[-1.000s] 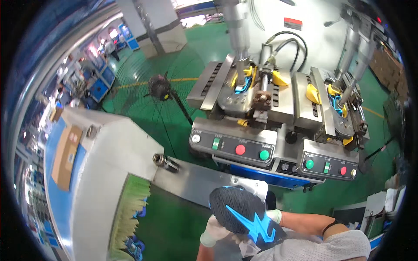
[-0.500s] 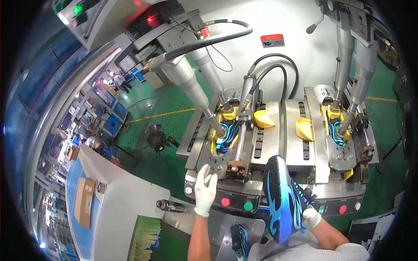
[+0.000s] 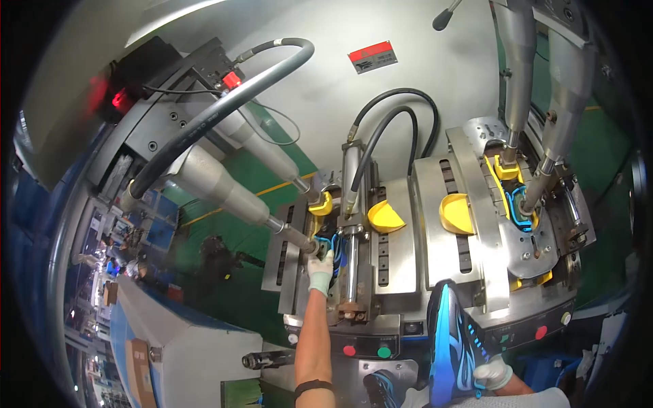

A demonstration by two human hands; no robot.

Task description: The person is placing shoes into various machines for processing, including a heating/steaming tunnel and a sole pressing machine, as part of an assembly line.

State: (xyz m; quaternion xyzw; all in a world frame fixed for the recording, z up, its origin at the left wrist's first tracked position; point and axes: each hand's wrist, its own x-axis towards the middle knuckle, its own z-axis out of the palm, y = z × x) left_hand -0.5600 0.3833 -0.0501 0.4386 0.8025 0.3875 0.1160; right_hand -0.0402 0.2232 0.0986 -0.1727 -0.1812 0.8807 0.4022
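My left hand (image 3: 320, 272), in a white glove, reaches into the left press station. Its fingers are closed at the near end of a black-and-blue sneaker (image 3: 336, 253) clamped there, and the fingertips are partly hidden. A metal press rod (image 3: 296, 238) comes down beside the hand. Low on the right, my gloved right hand (image 3: 494, 372) grips another black-and-blue sneaker (image 3: 445, 347), held toe up with its sole to the left. At the right station, a sneaker (image 3: 521, 209) sits under two rods and a yellow pad (image 3: 506, 170).
Two yellow curved pads (image 3: 386, 216) stand between the stations. Black hoses (image 3: 407, 102) arch behind them. Red and green buttons (image 3: 384, 352) line the front panel. Below it, another sneaker (image 3: 381, 389) rests on a metal plate (image 3: 401, 370). A floor fan (image 3: 216, 258) stands at left.
My left hand has moved up and forward from above the front panel to the sneaker in the left station. The right hand's sneaker is slightly lower. The view has shifted and tilted.
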